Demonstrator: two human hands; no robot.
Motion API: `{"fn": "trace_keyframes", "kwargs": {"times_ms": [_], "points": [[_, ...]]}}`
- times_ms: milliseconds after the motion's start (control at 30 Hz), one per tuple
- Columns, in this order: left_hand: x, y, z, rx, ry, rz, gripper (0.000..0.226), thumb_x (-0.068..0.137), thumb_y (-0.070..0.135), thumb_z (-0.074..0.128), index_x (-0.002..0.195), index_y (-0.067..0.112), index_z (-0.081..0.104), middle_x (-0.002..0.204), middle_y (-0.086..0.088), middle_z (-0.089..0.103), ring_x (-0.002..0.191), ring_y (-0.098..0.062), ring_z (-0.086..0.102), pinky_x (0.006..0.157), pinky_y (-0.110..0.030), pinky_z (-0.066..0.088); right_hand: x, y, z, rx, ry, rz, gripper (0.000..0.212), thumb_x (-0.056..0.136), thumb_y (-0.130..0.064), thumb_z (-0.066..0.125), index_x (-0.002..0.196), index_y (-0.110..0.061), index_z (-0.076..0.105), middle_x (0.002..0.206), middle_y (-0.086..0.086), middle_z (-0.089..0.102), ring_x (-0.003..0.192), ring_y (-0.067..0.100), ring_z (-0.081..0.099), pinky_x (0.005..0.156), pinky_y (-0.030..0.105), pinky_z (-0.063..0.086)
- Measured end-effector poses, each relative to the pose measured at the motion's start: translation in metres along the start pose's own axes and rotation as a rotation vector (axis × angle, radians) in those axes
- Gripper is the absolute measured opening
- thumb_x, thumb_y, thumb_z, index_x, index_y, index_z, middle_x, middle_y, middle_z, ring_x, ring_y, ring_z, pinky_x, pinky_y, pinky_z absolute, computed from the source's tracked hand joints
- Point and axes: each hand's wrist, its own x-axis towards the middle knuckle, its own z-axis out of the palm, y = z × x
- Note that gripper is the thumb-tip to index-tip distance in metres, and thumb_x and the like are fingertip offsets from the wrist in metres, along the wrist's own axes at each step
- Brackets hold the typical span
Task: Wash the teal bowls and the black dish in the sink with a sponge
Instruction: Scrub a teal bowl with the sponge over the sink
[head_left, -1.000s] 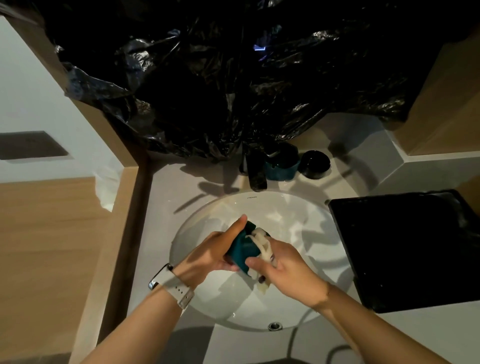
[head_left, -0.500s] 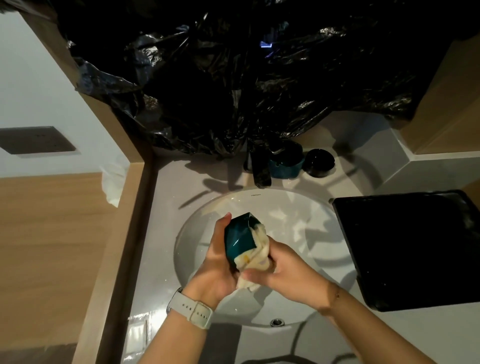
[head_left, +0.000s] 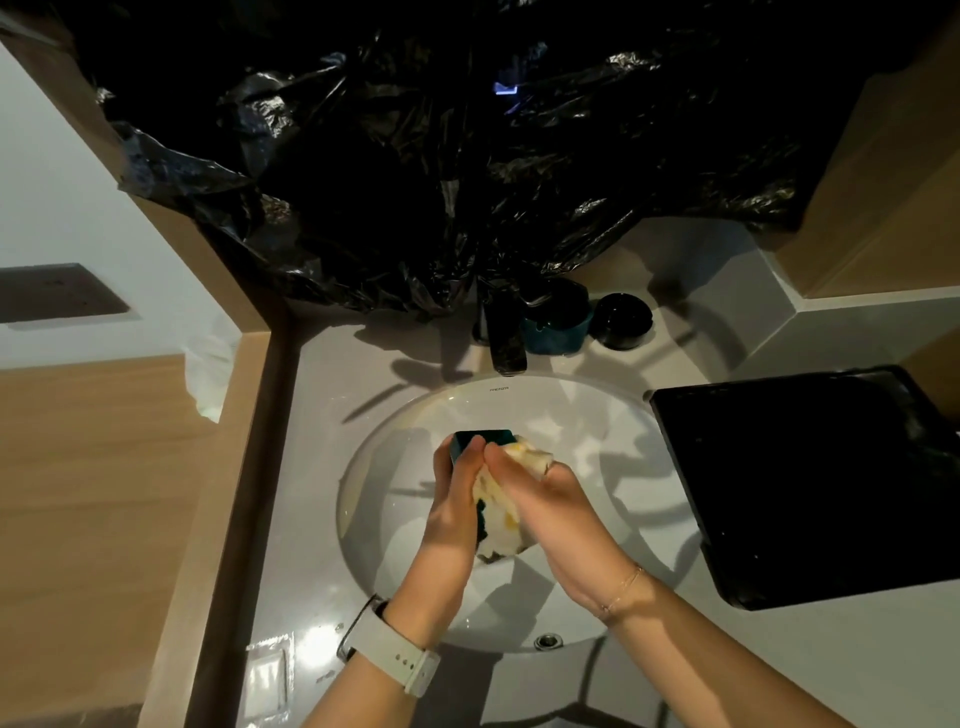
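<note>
Over the white round sink (head_left: 395, 566), my left hand (head_left: 454, 509) grips a teal bowl (head_left: 485, 439) turned on its side; only its top edge shows above my fingers. My right hand (head_left: 556, 514) holds a pale yellow soapy sponge (head_left: 501, 506) pressed against the bowl. A second teal bowl (head_left: 558, 335) stands behind the sink beside the faucet. The black dish (head_left: 623, 319) sits just right of that bowl on the counter.
A dark faucet (head_left: 504, 332) stands at the sink's back rim. A large black tray (head_left: 810, 483) covers the counter on the right. Crumpled black plastic sheeting (head_left: 441, 156) hangs over the wall behind. A wooden ledge (head_left: 104, 493) runs along the left.
My left hand has turned the bowl more upright and closer to me. The sponge in my right hand has slid down along the bowl's side.
</note>
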Motion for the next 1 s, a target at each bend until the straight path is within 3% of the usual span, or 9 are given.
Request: {"fn": "trace_keyframes", "kwargs": {"times_ms": [167,267,367,500,567,667,767,867,1000], "points": [[-0.001,0.012,-0.011,-0.424,-0.095,-0.439,0.054,0.082,0.058,0.061,0.085,0.005,0.073,0.078,-0.013,0.069,0.068,-0.027,0.068,0.063,-0.033,0.059,-0.011,0.017,-0.006,-0.484,-0.140,-0.151,0.022,0.079,-0.043,0.066,0.088,-0.023,0.068,0.085,-0.002,0.072,0.083,0.008,0.069,0.076,0.027,0.054],[0.003,0.008,-0.012,-0.406,-0.115,-0.547,0.063,0.072,0.062,0.067,0.079,0.000,0.074,0.074,-0.016,0.069,0.061,-0.030,0.068,0.057,-0.035,0.059,-0.014,0.022,-0.019,-0.661,-0.197,-0.203,0.020,0.073,-0.051,0.064,0.087,-0.036,0.062,0.084,-0.014,0.069,0.085,0.004,0.066,0.078,0.023,0.052],[0.001,0.001,-0.002,-0.269,-0.070,-0.420,0.060,0.081,0.063,0.058,0.092,0.006,0.075,0.088,-0.018,0.073,0.075,-0.031,0.071,0.065,-0.036,0.058,-0.014,0.017,-0.017,-0.376,-0.106,-0.127,0.004,0.085,-0.029,0.070,0.082,-0.028,0.071,0.082,-0.004,0.073,0.081,0.013,0.069,0.074,0.025,0.053],[0.004,0.001,0.013,0.136,0.039,-0.007,0.024,0.098,0.047,0.044,0.113,0.032,0.057,0.100,-0.002,0.071,0.096,-0.019,0.068,0.066,-0.018,0.053,-0.008,0.003,-0.005,-0.025,0.069,0.018,0.025,0.093,-0.036,0.056,0.092,-0.016,0.071,0.086,0.014,0.072,0.081,0.026,0.069,0.070,0.033,0.054],[0.001,0.008,0.010,0.074,-0.014,-0.022,0.036,0.096,0.050,0.043,0.119,0.029,0.061,0.104,-0.006,0.074,0.100,-0.021,0.069,0.077,-0.027,0.055,-0.008,0.000,0.001,-0.056,0.067,-0.052,0.025,0.092,-0.036,0.058,0.086,-0.016,0.070,0.075,0.009,0.066,0.070,0.025,0.061,0.061,0.029,0.047],[-0.001,0.020,-0.005,-0.225,-0.095,-0.209,0.031,0.097,0.036,0.052,0.088,0.020,0.078,0.076,-0.009,0.076,0.066,-0.022,0.073,0.061,-0.030,0.059,-0.011,0.012,0.002,-0.377,0.044,-0.220,0.036,0.080,-0.046,0.063,0.083,-0.011,0.070,0.074,0.002,0.070,0.071,0.015,0.066,0.063,0.024,0.049],[0.001,0.022,-0.010,-0.279,-0.146,-0.362,0.056,0.082,0.058,0.063,0.072,0.005,0.078,0.072,-0.012,0.072,0.059,-0.025,0.070,0.067,-0.032,0.055,-0.015,0.026,-0.003,-0.628,0.042,-0.296,0.049,0.070,-0.057,0.061,0.084,-0.011,0.069,0.078,0.000,0.071,0.075,0.012,0.068,0.070,0.029,0.054],[0.001,0.013,0.002,-0.064,-0.112,-0.210,0.062,0.086,0.070,0.048,0.077,0.019,0.082,0.082,-0.008,0.077,0.073,-0.019,0.074,0.066,-0.029,0.059,-0.019,0.021,-0.003,-0.236,0.104,-0.149,0.026,0.083,-0.038,0.069,0.085,-0.013,0.072,0.079,0.002,0.073,0.078,0.014,0.070,0.070,0.029,0.054],[0.006,-0.018,0.007,0.206,-0.045,0.047,0.105,0.050,0.104,0.039,0.125,0.034,0.060,0.117,-0.008,0.070,0.105,-0.019,0.069,0.078,-0.032,0.056,-0.018,0.004,-0.006,0.051,0.106,0.054,0.031,0.092,-0.038,0.056,0.102,-0.012,0.070,0.094,0.009,0.075,0.091,0.022,0.071,0.079,0.032,0.056]]}}
